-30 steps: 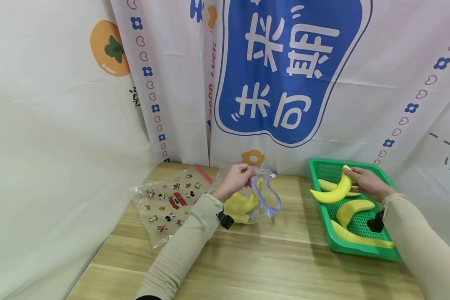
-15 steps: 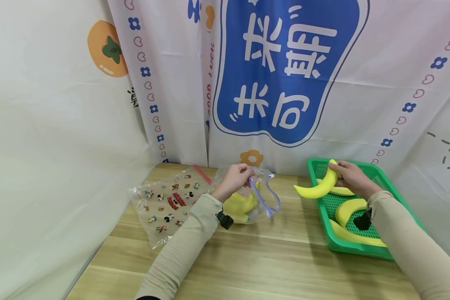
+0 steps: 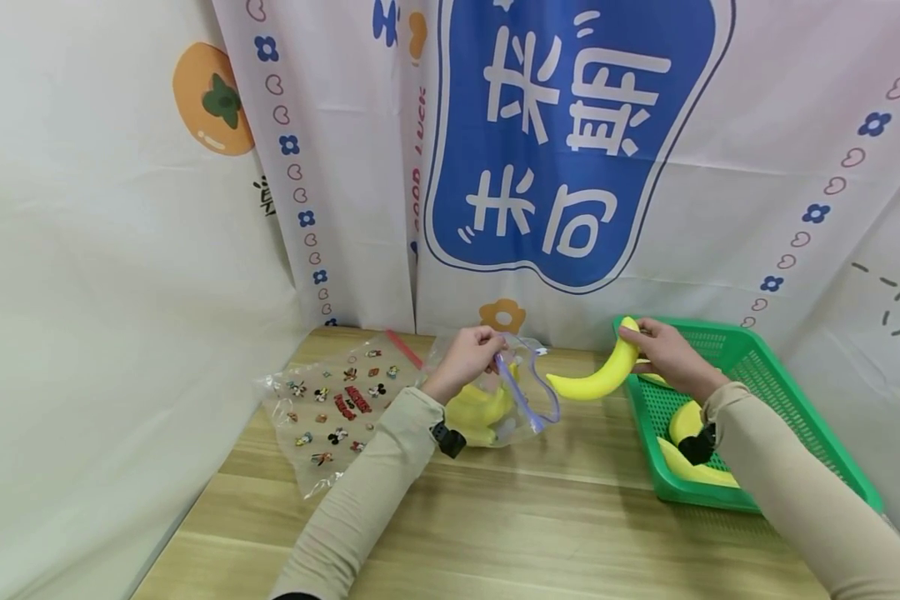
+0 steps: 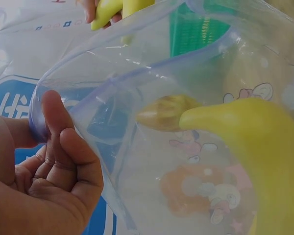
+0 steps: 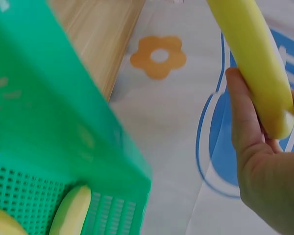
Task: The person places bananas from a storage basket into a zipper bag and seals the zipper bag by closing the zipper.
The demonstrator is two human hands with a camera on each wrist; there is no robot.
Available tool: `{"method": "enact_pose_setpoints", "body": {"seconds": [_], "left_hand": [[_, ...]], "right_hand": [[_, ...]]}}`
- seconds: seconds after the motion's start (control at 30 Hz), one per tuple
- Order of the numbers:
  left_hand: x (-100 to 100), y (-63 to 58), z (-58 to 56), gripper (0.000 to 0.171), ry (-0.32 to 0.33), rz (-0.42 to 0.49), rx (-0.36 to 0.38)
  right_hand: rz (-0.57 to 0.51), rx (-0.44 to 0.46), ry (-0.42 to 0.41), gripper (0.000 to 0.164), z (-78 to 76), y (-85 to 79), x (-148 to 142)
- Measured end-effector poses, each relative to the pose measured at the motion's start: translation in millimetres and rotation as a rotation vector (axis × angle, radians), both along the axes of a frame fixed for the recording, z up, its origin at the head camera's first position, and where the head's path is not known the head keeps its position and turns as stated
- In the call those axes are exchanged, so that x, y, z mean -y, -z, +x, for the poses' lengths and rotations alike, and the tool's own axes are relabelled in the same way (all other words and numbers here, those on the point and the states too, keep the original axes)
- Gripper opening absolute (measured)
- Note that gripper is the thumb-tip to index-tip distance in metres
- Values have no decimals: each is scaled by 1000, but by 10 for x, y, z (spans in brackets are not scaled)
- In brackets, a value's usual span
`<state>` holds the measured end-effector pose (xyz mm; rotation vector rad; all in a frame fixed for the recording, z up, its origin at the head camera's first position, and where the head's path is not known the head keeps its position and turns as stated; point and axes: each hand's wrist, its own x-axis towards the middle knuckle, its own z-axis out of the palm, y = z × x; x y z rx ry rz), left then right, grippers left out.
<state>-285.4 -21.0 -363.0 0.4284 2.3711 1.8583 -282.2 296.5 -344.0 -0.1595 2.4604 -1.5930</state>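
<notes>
A clear, purple-edged plastic bag [image 3: 519, 396] is pinched by the left hand [image 3: 467, 360], so its mouth stands open. Beside it, perhaps untouching, a curved yellow banana [image 3: 607, 373] is gripped by the right hand [image 3: 669, 357].

Table [image 3: 450, 533]: I see striped wood, its back edge by the white cloth [image 3: 367, 183].
Blue panel [image 3: 562, 167]: I see big white characters on it.
Orange flower [image 3: 503, 317]: just below the panel.
Fruit print [image 3: 208, 100]: orange, green leaf, to my left.
Borders [image 3: 307, 218]: blue blossoms among outlined hearts.
</notes>
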Motion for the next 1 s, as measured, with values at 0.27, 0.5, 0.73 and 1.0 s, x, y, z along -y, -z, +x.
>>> {"method": "enact_pose_setpoints", "body": {"seconds": [0.27, 0.5, 0.73, 1.0], "left_hand": [[-1, -15, 12, 23, -7, 6, 3], [-16, -21, 5, 20, -12, 14, 17], [-15, 0, -2, 24, -15, 18, 5], [-11, -6, -16, 22, -21, 13, -4]], "right_hand": [[27, -12, 56, 67, 29, -3, 275], [-79, -16, 85, 56, 36, 59, 498], [-154, -25, 114, 48, 53, 144, 728], [-114, -55, 162, 48, 88, 192, 909]]}}
